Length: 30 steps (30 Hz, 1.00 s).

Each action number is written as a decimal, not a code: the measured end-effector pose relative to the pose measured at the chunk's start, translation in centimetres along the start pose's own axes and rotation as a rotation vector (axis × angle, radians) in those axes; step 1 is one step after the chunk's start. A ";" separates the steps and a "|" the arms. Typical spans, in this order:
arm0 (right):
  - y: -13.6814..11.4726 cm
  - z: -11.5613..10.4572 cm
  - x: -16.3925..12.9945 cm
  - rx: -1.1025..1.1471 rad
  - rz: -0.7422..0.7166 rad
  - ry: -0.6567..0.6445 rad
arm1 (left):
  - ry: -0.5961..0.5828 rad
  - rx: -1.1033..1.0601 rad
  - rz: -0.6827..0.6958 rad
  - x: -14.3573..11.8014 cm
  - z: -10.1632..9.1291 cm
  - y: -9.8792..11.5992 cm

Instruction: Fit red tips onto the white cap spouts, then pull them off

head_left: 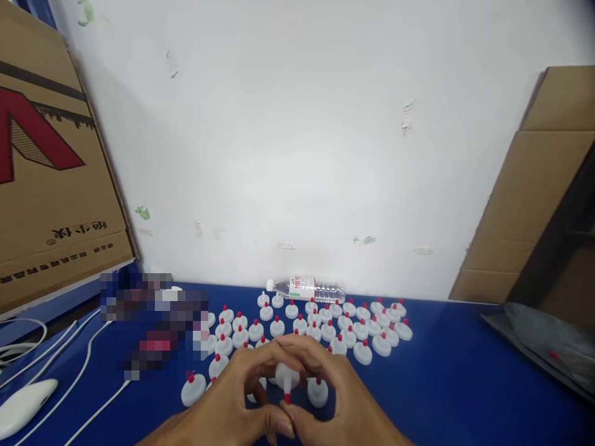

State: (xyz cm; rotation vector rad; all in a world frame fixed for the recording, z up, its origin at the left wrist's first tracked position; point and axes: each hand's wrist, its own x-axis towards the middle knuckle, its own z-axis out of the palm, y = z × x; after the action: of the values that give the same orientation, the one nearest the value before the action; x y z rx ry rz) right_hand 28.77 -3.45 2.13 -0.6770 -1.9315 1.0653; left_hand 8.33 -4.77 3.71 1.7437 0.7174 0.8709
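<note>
Between my two hands, low in the middle of the view, is a white nozzle cap (285,374) with a round base and a narrow spout. Its spout points down toward me and ends in a small red tip (287,398). My left hand (232,390) curls around it from the left, the thumb close to the red tip. From the other side my right hand (346,390) closes in, its thumb at the tip and its fingers over the base. Many similar nozzle caps (362,352) stand loosely behind and around both hands, mostly with red tips upward.
A clear plastic bottle (307,289) lies against the white wall (297,155). White cables (83,365) and a white device (28,406) are at the left, beside a blurred patch. Cardboard (60,142) stands on both sides. A grey plastic bag (534,344) lies at the right on the blue table (446,371).
</note>
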 end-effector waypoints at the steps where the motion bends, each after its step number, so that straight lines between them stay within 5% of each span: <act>1: 0.0 0.0 0.0 0.015 -0.008 0.005 | 0.001 0.005 -0.001 0.0 0.1 0.1; 9: -0.6 0.0 -0.3 -0.054 -0.011 0.088 | 0.043 -0.005 -0.019 0.4 -0.1 0.5; 16: -1.7 -1.2 0.3 -0.291 -0.181 0.238 | 0.223 0.464 0.002 -0.8 -0.8 0.3; 19: -2.6 -3.7 0.7 -0.334 -0.027 0.168 | 0.256 0.613 0.021 -0.3 -1.8 0.0; 24: -2.7 -9.3 0.0 -0.423 0.356 -0.230 | 0.334 1.063 0.174 1.4 -4.1 -1.2; 30: -1.3 -11.9 -1.4 -0.504 0.420 -0.172 | 0.326 1.153 0.197 2.0 -5.3 -2.0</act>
State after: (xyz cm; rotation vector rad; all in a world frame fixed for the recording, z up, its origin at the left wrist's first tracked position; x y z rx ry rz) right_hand 39.50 -0.07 6.46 -1.3541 -2.2949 0.8970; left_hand 4.93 0.18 3.41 2.7381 1.4667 0.9546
